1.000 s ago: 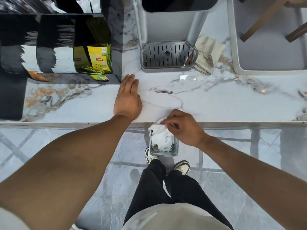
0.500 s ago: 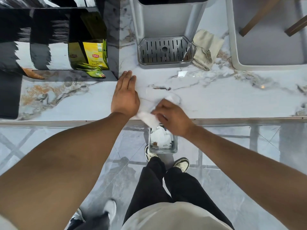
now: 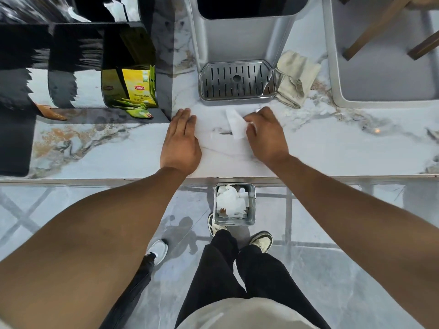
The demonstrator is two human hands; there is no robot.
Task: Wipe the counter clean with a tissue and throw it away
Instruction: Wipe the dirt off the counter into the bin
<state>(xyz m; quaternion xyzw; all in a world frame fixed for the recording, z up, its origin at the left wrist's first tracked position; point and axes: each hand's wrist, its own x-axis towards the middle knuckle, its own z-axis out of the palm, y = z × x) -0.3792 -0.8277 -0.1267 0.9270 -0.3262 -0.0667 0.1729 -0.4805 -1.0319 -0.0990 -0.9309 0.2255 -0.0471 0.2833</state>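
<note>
The right hand [image 3: 266,136] presses a white tissue [image 3: 236,124] against the marble counter [image 3: 332,148], its fingers curled down over the tissue's right edge so that part of the sheet is hidden beneath them. The tissue lies flat on the counter, just in front of the metal drip tray [image 3: 237,80] of the grey dispenser [image 3: 242,41], and between the two hands. What shows of it is a narrow strip whose long axis runs from the far left, near the drip tray, toward the near right, where it ends by the thumb; the far end points away from the person and slightly left. The left hand [image 3: 181,141] rests palm down on the counter just left of the tissue, not touching it, with its fingers straight, close together and pointing away from the body, holding nothing. A crumpled beige cloth [image 3: 295,78] sits beside the drip tray on its right. To the left, a yellow tea box [image 3: 140,87] stands in a glossy black organiser [image 3: 78,43]. Below the counter's front edge, a small metal bin [image 3: 234,220] on the floor holds crumpled white paper, near the person's shoes.
</note>
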